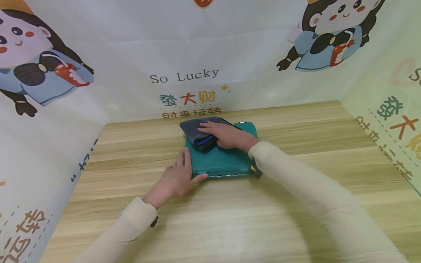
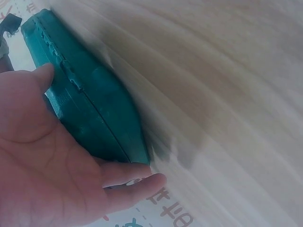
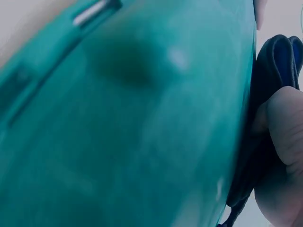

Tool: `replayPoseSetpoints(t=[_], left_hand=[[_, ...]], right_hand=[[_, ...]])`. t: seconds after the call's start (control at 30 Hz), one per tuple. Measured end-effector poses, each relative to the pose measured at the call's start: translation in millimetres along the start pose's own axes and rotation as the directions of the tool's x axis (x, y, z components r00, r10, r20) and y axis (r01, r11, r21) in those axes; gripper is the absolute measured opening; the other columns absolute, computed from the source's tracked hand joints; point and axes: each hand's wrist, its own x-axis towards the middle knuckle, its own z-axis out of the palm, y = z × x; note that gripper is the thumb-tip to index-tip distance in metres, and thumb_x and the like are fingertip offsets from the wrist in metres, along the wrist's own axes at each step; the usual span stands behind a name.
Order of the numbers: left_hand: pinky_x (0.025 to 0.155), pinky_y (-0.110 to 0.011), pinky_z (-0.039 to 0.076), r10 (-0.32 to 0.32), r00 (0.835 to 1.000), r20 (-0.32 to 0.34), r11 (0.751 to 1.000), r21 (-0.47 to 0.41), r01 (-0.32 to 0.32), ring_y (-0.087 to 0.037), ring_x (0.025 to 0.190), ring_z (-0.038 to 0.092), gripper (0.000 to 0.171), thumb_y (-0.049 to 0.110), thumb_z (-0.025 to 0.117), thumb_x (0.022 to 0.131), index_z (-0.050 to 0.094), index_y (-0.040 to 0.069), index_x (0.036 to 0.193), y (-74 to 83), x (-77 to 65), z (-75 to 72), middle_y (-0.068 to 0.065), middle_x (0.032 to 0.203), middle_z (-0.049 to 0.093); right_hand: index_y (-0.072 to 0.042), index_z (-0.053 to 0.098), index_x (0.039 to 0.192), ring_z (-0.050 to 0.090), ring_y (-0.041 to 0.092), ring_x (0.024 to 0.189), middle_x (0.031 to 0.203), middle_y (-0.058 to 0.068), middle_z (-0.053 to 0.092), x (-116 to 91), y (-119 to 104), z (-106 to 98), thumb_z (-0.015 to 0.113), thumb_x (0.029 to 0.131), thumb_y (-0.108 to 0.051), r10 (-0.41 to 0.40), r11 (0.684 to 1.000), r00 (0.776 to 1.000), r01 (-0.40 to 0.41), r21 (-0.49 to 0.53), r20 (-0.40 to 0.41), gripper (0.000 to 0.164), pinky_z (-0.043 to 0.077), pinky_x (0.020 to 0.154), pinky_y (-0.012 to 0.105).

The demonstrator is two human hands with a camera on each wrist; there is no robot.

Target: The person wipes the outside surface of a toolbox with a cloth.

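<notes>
A teal hard plastic case [image 1: 218,162] lies flat on the table, its hinged or ribbed edge facing me. My left hand [image 1: 179,175] braces its near left corner, thumb along the front edge and fingers fairly straight against the left side. In the left wrist view the palm [image 2: 52,146] faces the camera beside the case [image 2: 106,113]. On the case's upper left part, my right hand [image 1: 228,135] holds a folded dark blue-grey cloth [image 1: 194,128] with bright blue showing in its fold. The thumb presses the cloth's [image 3: 270,71] side in the right wrist view; the fingertips are hidden there.
The wood-grain table [image 1: 131,160] extends around the case on every side. White printed sheets [image 1: 187,47] stand as walls at the back, left and right. A small black device [image 1: 256,171] shows under the right cuff, near the case's right edge.
</notes>
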Motion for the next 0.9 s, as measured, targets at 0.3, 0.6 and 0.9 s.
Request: replayPoseSetpoints(t=[0.3, 0.6, 0.9], left_hand=[[0.094, -0.056, 0.033, -0.009, 1.000, -0.007, 1.000, -0.007, 0.009, -0.042, 0.121, 0.037, 0.105, 0.073, 0.034, 0.083, -0.008, -0.002, 0.144, 0.1, 0.0, -1.6, -0.028, 0.148, 0.007], [0.094, -0.055, 0.034, -0.016, 1.000, 0.001, 1.000, 0.000, 0.016, -0.041, 0.121, 0.039, 0.105, 0.072, 0.035, 0.083, -0.008, -0.002, 0.144, 1.8, 0.1, -3.3, -0.028, 0.148, 0.007], [0.093, -0.055, 0.035, -0.016, 1.000, -0.001, 1.000, 0.010, 0.016, -0.040, 0.121, 0.038, 0.104, 0.072, 0.035, 0.084, -0.008, -0.002, 0.144, 3.7, -1.1, -2.6, -0.028, 0.148, 0.008]], right_hand=[[-0.009, 0.034, 0.143, 0.023, 0.025, 0.133, 0.146, 0.009, 0.032, -11.0, 16.5, -7.1, 0.041, 0.083, 0.008, 0.002, 0.999, 1.000, -0.002, -0.054, -0.008, 0.062, 0.019, 0.106, 0.034], [-0.007, 0.041, 0.138, 0.029, 0.028, 0.130, 0.141, 0.009, 0.039, -23.6, 25.4, -14.2, 0.043, 0.084, 0.008, -0.019, 0.985, 1.000, 0.019, -0.173, -0.001, 0.056, 0.022, 0.105, 0.038], [-0.006, 0.046, 0.135, 0.030, 0.030, 0.130, 0.139, 0.010, 0.041, -41.0, 39.5, -17.5, 0.047, 0.085, 0.007, -0.009, 0.970, 1.000, 0.006, -0.242, -0.010, 0.052, 0.023, 0.104, 0.039]])
